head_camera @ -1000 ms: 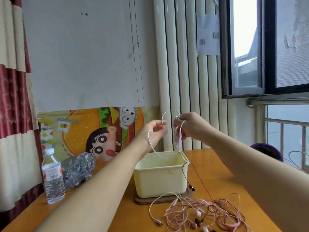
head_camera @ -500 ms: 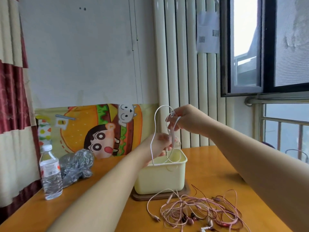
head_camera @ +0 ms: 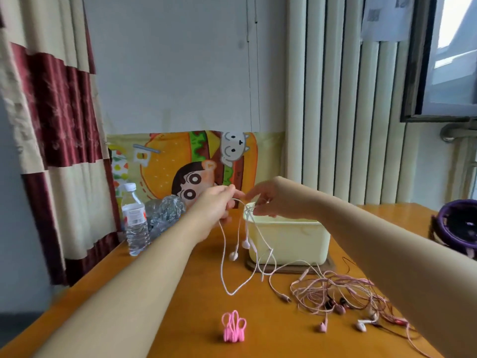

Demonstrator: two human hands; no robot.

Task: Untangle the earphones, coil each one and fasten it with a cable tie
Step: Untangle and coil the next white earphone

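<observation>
Both hands hold one pale pink earphone (head_camera: pixel 224 257) above the table, in front of the cream tub (head_camera: pixel 289 239). My left hand (head_camera: pixel 215 204) pinches its cable near the top. My right hand (head_camera: pixel 268 201) pinches a small knot of the same cable just to the right. Two earbuds (head_camera: pixel 240 250) dangle below, and a long loop hangs down almost to the tabletop. A tangled heap of pink and dark red earphones (head_camera: pixel 335 295) lies at the front right. A bundle of pink cable ties (head_camera: pixel 233 326) sits near the front edge.
The cream tub stands on a brown mat (head_camera: pixel 251 266) on the orange wooden table (head_camera: pixel 180 293). A water bottle (head_camera: pixel 134 220) and a crumpled plastic bag (head_camera: pixel 165 210) are at the back left by the curtain. A purple basket (head_camera: pixel 456 223) is at the far right.
Both hands have come down from above the tub to its front left corner. The coil has opened into a long hanging loop with the earbuds dangling. The view has tilted down, showing the pink ties.
</observation>
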